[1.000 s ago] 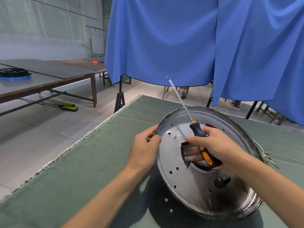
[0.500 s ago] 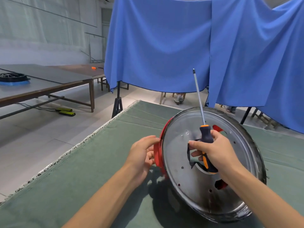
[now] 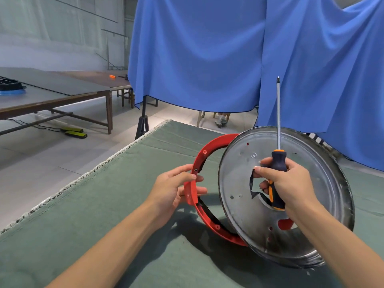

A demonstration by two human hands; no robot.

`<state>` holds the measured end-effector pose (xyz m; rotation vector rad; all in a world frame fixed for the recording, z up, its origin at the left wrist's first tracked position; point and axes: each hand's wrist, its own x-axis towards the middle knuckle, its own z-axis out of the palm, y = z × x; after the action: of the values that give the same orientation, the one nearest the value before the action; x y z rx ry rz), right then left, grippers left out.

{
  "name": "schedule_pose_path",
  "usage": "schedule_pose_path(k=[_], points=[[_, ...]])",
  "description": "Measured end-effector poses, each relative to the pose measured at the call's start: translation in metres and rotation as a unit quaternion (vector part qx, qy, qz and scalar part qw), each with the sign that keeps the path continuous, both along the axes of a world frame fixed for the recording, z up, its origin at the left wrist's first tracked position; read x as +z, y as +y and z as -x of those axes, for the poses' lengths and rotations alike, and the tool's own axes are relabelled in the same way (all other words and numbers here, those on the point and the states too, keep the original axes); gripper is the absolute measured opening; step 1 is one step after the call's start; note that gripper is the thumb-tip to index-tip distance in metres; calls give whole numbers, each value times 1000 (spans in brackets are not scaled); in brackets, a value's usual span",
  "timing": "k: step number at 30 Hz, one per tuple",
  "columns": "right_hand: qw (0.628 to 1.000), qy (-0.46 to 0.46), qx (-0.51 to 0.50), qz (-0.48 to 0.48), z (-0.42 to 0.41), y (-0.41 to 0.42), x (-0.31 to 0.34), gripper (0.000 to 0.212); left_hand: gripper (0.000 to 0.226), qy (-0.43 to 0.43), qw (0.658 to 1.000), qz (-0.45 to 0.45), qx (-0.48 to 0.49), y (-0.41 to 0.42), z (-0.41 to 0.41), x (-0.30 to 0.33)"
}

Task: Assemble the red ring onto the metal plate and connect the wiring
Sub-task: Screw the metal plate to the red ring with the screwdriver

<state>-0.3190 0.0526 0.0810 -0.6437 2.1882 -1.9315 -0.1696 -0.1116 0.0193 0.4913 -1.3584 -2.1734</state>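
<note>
Red ring point(image 3: 200, 161) stands on edge on the green cloth-covered table point(image 3: 104, 215), just left of the metal plate point(image 3: 311, 204) and partly hidden behind it. That plate is tilted up on its lower rim. At the ring's left side, the left hand point(image 3: 172, 188) grips a flat red tab — thumb in front, fingers behind. Over the plate's ragged centre hole, the right hand point(image 3: 288, 183) clasps a black-and-orange screwdriver point(image 3: 277, 163) — shaft pointing straight up.

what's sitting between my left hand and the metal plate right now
In the head view, the red ring: the left hand grips it, and it stands beside the metal plate.
</note>
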Motion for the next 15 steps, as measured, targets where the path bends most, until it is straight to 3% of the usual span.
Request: schedule_pose_path(k=[11, 15], points=[[998, 39, 26, -34, -9, -4, 6, 15, 32, 11, 1000, 21, -4, -6, 0, -1], [995, 51, 61, -56, -18, -12, 7, 16, 45, 24, 999, 29, -14, -8, -2, 5]])
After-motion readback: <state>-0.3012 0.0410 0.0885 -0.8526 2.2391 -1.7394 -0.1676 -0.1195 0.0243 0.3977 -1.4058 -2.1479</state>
